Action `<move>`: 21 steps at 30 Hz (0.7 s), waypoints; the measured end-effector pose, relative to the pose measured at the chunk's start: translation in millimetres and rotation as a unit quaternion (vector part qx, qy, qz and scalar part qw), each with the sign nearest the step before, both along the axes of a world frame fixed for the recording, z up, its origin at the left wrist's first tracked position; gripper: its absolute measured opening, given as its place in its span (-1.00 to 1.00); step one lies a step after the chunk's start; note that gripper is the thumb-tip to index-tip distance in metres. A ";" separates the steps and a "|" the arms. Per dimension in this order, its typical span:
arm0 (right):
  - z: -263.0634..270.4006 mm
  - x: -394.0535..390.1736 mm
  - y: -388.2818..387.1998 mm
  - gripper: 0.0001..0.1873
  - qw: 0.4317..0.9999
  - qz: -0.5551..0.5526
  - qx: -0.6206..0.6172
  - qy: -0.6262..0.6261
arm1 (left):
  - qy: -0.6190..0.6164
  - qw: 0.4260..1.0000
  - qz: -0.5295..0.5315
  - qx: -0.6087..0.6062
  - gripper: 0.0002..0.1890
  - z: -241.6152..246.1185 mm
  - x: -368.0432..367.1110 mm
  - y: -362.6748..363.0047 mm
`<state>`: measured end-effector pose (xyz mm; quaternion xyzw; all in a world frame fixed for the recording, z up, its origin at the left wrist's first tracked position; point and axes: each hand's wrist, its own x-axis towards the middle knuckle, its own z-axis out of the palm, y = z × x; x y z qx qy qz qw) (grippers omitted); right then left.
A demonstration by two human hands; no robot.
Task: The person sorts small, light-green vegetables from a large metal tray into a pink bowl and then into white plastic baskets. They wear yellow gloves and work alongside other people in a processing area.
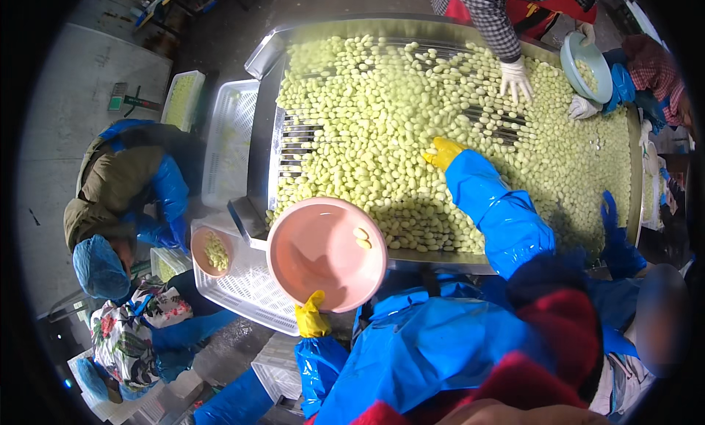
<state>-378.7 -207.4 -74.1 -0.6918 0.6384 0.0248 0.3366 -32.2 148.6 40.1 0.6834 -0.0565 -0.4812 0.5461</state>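
My left hand (313,316), in a yellow glove, grips the near rim of a pink plastic basin (325,254). Two pale green oval fruits (362,238) lie inside it against the right wall. My right hand (444,152), also yellow-gloved, reaches over a metal sorting table and touches the layer of pale green oval fruits (374,144) covering it. Its thumb and fingers are apart, and I see no fruit between them. Blue sleeve covers wrap both my forearms.
Dark slatted bars (297,144) show through the fruit. Across the table, a white-gloved hand (515,82) rests on it; a light blue bowl (587,68) is at right. White crates (231,144) and a smaller pink bowl (197,251) stand left. Co-workers are on several sides.
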 end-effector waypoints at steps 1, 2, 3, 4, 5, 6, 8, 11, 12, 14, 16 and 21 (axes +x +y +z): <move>-1.4 3.2 -0.5 -0.48 1.000 0.007 0.006 0.011 | 0.004 1.000 -0.011 0.002 -0.50 -2.1 2.7 1.9; -2.6 6.2 3.6 -0.51 0.999 0.011 -0.033 0.020 | 0.000 1.000 -0.004 -0.001 -0.51 -5.2 4.3 3.2; -8.8 8.2 2.9 -0.52 0.998 0.017 -0.033 0.044 | -0.004 1.000 0.004 -0.004 -0.52 -7.8 3.3 3.3; -17.7 10.9 1.3 -0.52 0.997 0.023 -0.034 0.066 | -0.010 1.000 0.013 -0.008 -0.53 -7.0 2.0 1.8; -26.2 13.7 -0.5 -0.53 0.995 0.029 -0.034 0.088 | -0.004 1.000 0.004 -0.009 -0.53 -6.0 1.3 0.3; -32.7 17.7 -0.5 -0.62 0.993 0.023 -0.082 0.088 | 0.001 1.000 -0.004 -0.010 -0.53 -4.2 0.9 -2.7; -42.7 19.5 -5.6 -0.72 0.992 0.063 -0.053 0.100 | -0.008 1.000 -0.013 0.007 -0.52 -5.9 -1.0 -6.0; -37.0 33.8 -9.2 -0.81 0.973 0.156 -0.060 0.162 | -0.022 1.000 0.000 0.000 -0.51 4.6 -6.1 -11.1; -36.4 35.7 -9.5 -0.78 0.977 0.112 -0.031 0.179 | -0.009 1.000 0.004 0.003 -0.52 8.8 -9.0 -12.6; -35.8 31.0 -8.9 -0.76 0.985 0.051 -0.049 0.158 | 0.010 1.000 -0.025 -0.001 -0.50 0.4 -0.6 -11.2; -41.1 2.2 2.3 -0.77 0.986 0.021 -0.140 0.087 | 0.014 0.998 -0.050 0.024 -0.49 -10.4 4.8 -13.7; 76.9 18.9 62.5 -0.59 0.966 -0.170 -0.006 -0.197 | 0.005 0.999 -0.039 0.030 -0.46 -3.4 1.5 -26.5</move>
